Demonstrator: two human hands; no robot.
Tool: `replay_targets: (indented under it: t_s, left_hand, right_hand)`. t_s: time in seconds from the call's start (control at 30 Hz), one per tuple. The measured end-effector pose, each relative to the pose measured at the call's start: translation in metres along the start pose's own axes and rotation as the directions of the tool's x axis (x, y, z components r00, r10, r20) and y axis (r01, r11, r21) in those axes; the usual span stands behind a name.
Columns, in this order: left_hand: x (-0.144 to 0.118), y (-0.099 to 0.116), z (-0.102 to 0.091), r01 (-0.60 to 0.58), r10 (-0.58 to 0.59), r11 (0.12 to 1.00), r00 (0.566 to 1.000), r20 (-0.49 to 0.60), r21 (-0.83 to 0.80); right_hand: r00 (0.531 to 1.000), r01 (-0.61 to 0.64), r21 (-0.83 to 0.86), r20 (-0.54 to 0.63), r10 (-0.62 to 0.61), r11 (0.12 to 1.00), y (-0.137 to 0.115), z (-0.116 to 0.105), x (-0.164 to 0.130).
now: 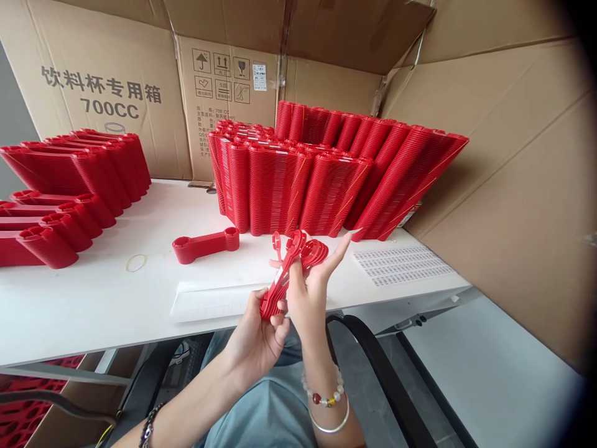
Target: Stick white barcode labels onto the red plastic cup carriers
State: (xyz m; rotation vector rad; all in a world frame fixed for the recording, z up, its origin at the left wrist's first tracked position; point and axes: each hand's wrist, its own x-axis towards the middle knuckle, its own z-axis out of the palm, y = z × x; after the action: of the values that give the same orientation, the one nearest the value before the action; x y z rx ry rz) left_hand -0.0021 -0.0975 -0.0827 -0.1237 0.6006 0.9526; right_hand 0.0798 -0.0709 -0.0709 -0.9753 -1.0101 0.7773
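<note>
Both hands meet just above the lap, in front of the near edge of the white table (84,311). Between them is a thin bundle of red plastic carriers (286,270), its long axis running from lower left to upper right, tilted steeply up and away; the ringed ends fan out at the top, pointing toward the big stacks at the back. Left hand (256,339) comes up from below with the palm turned toward the camera, fingers and thumb closed around the lower end of the bundle. Right hand (308,292) stands nearly upright on a raised forearm, beaded and silver bracelets at the wrist, pinching the upper part of the bundle between thumb and fingers while the index finger sticks out straight to the upper right, clear of the plastic.

On the table just behind the hands lies a clear plastic strip (209,302), and beyond it a short red stack (205,244) lies on its side, long axis left to right. A rubber band (135,262) lies to its left. Tall red stacks (326,180) lean together at the back, more stacks (60,199) lie at the left, and a printed label sheet (401,264) is at the right. Cardboard boxes (116,81) wall in the table
</note>
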Motion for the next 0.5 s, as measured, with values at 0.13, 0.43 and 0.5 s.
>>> replay_targets:
  t_s: [0.13, 0.43, 0.5]
  left_hand:
    - [-0.0032, 0.0049, 0.0018, 0.047, -0.045, 0.997, 0.998, 0.037, -0.065]
    - [-0.0025, 0.0090, -0.0034, 0.109, -0.088, 0.984, 0.984, 0.154, -0.138]
    - [-0.0030, 0.0088, -0.0028, 0.107, -0.087, 0.984, 0.987, 0.136, -0.141]
  right_hand:
    - [0.998, 0.027, 0.013, 0.048, -0.028, 1.000, 0.0033, -0.0007, -0.0038]
    - [0.999, 0.030, 0.019, 0.041, -0.031, 0.999, 0.0013, -0.0035, -0.0072]
    - [0.998, 0.000, 0.035, 0.055, -0.002, 0.999, -0.0002, -0.0026, -0.0082]
